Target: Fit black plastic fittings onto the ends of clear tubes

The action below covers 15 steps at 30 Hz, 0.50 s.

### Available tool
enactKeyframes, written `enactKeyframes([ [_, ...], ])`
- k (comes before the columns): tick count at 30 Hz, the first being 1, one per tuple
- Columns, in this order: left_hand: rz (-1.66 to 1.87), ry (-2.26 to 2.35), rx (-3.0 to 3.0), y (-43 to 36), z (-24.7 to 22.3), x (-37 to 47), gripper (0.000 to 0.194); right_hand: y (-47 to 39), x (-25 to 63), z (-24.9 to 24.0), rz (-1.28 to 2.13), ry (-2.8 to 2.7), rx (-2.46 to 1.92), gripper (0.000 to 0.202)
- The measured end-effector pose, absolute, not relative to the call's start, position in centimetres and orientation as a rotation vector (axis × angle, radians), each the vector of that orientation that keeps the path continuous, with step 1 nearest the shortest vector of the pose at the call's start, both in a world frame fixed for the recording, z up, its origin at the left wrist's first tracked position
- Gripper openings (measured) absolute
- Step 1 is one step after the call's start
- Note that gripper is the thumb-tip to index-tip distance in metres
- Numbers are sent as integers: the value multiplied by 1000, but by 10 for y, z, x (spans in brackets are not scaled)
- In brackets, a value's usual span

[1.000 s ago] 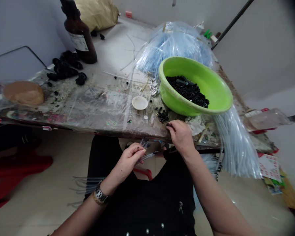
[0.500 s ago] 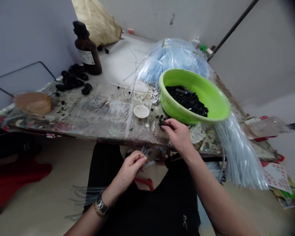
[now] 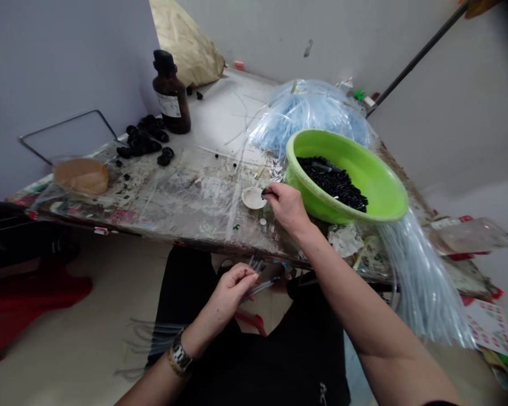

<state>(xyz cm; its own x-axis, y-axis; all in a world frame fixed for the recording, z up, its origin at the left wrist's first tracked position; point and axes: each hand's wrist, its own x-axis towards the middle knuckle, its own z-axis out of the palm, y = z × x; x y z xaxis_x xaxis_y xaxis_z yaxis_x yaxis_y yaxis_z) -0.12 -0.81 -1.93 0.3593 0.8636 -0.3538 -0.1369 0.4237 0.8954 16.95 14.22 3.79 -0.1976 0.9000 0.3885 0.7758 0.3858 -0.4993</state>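
Observation:
My left hand (image 3: 236, 286) is closed around several thin clear plastic tubes (image 3: 260, 287), some with dark ends, above my lap near the table's front edge. The other ends of the tubes trail out past my left wrist. My right hand (image 3: 285, 207) pinches a small black piece (image 3: 264, 193) at the rim of a shallow white dish (image 3: 254, 198). Beside that hand stands a green basin (image 3: 383, 194) holding a heap of small black parts (image 3: 334, 183).
A large bundle of clear tubes (image 3: 309, 110) lies behind the basin; another bunch (image 3: 427, 287) hangs over the front edge. At the left are a brown bottle (image 3: 172, 104), black lumps (image 3: 141, 138) and a tan round block (image 3: 81, 176). A clear plastic bottle (image 3: 474, 237) lies right.
My right hand has moved left and away from me, from the small black bits beside the basin to the white dish. My left hand still grips the tubes. The view has shifted slightly.

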Motion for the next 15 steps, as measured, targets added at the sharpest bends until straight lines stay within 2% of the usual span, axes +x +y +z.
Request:
enactKeyframes([
  [15,788,982,901,-6,-21,-4,22,145,163,39,126,-2119,-1529,18],
])
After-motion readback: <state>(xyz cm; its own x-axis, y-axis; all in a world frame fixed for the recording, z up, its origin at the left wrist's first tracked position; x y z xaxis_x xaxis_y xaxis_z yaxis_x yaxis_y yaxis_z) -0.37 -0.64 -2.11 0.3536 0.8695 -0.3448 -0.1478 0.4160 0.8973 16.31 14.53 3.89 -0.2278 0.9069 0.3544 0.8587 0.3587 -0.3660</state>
